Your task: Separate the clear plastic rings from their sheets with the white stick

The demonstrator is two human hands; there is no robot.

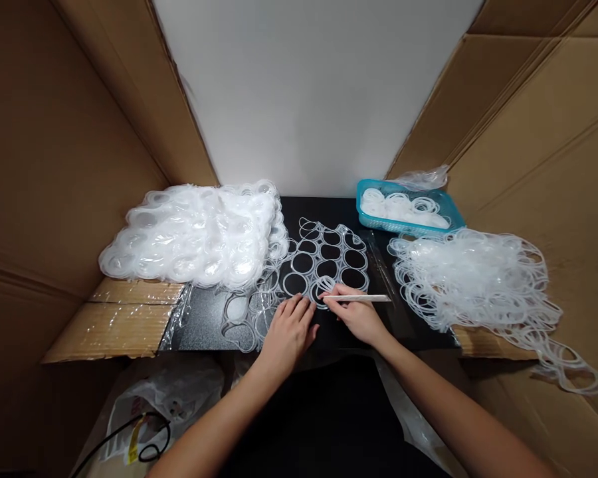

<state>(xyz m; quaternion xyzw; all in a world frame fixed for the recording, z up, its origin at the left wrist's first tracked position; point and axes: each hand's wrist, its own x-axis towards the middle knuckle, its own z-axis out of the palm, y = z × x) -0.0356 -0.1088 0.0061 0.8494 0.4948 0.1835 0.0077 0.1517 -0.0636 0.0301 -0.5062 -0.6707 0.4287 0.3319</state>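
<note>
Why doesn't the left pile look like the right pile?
The left pile is fairly neat, in bumpy rows; the right pile is tangled. The left pile looks thick and solid; the right pile shows more gaps and trails a loose end. Both are whitish with round shapes.

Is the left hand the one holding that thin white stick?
No, the thin white stick is in the fingers of the right hand.

Left grip (290,326) and right grip (356,315): bare human hands, slender fingers. Left forearm (229,405) and right forearm (443,398) bare as far as visible, tapering toward wrists. Black garment (319,418) below front edge of bench (339,342), between forearms; fabric looks plain, garment type unclear.
</note>
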